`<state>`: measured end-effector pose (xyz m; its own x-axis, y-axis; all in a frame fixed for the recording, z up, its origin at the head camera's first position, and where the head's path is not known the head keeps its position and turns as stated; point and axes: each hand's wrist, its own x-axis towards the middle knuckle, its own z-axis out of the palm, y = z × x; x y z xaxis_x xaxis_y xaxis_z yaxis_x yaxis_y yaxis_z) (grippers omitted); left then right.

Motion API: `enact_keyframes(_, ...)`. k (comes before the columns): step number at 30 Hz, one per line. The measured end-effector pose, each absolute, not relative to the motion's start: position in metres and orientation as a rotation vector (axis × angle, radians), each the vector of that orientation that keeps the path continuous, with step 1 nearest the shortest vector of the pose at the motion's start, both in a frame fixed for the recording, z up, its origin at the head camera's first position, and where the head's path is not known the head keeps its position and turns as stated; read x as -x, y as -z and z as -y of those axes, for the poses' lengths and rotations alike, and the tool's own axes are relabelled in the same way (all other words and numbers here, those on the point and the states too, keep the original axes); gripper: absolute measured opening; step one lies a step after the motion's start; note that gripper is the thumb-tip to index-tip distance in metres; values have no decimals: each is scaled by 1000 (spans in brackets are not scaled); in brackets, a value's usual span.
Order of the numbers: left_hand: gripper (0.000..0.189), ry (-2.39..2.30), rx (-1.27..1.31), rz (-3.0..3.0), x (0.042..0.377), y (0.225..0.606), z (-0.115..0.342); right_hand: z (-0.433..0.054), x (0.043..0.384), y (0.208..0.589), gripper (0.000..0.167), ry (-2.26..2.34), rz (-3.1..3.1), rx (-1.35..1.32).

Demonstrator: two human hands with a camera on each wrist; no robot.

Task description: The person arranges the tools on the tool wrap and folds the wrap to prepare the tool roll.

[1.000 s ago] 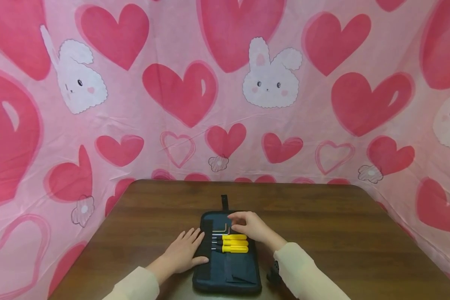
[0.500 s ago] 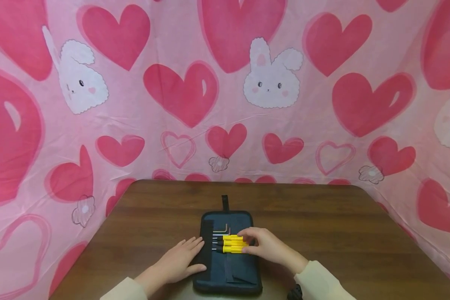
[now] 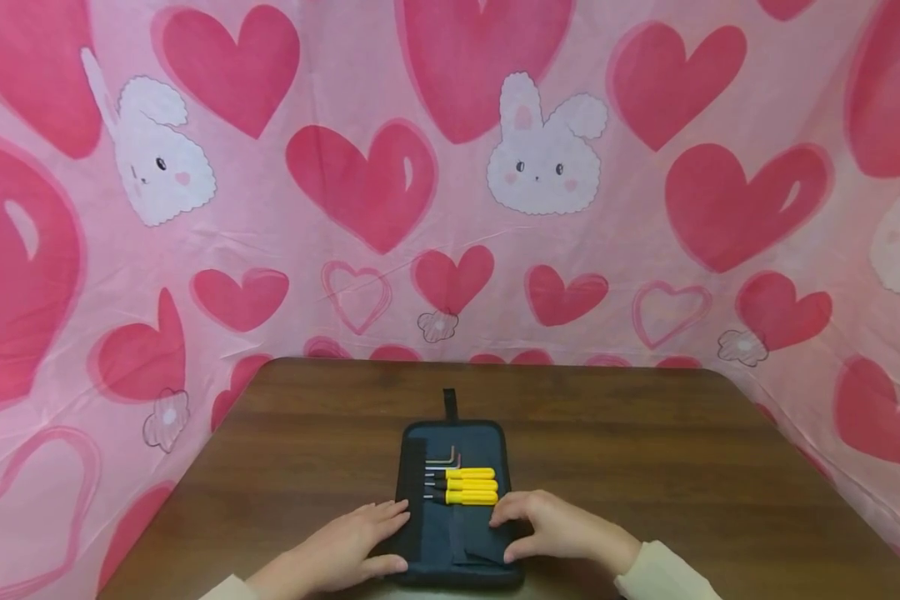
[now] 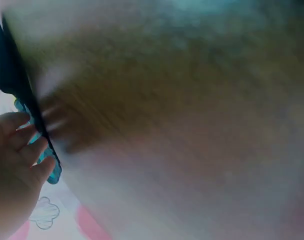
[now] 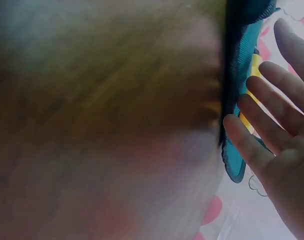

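Note:
A dark blue tool pouch (image 3: 465,437) lies open on the table. Three screwdrivers with yellow handles (image 3: 471,484) sit side by side in it, tips toward its black strip (image 3: 412,475). Beyond them lie L-shaped hex keys (image 3: 450,457). My left hand (image 3: 348,542) rests with extended fingers on the pouch's near left edge. Over the near right edge is my right hand (image 3: 558,529), fingers loosely bent, next to a flap pocket (image 3: 487,557). In the right wrist view that hand (image 5: 287,145) is spread beside the pouch (image 5: 235,160) and holds nothing.
A brown wooden table (image 3: 630,442) carries the pouch. The pouch's black strap (image 3: 450,404) points toward the far edge. Behind the table hangs a pink cloth (image 3: 465,217) with hearts and rabbits. Both wrist views are mostly a blurred tabletop.
My right hand moved from above the hex keys, over the screwdriver handles, to the pouch's near right edge. My left hand slid nearer along the left edge. The tools look unmoved.

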<state>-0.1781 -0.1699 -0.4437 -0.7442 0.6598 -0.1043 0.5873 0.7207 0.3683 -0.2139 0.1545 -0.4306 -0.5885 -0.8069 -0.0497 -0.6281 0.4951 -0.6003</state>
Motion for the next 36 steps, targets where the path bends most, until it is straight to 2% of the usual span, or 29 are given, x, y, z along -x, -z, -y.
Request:
enact_keyframes(6, 81, -455, -1056, -2673, 177, 444, 174, -157, 212, 436, 40, 741, -2402, 1220)
enact_keyframes(10, 82, -453, -1091, -2661, 177, 444, 175, -159, 209, 437, 48, 715, -2384, 1225)
enact_keyframes(18, 76, -450, -1145, -2637, 179, 444, 177, -163, 203, 435, 61, 573, -2384, 1246)
enact_keyframes(29, 59, -376, -1290, -2669, 180, 446, 181, -168, 201, 441, 44, 620, -2391, 1396)
enact_keyframes(36, 51, -392, -1202, -2649, 181, 445, 179, -170, 201, 438, 35, 694, -2370, 1467)
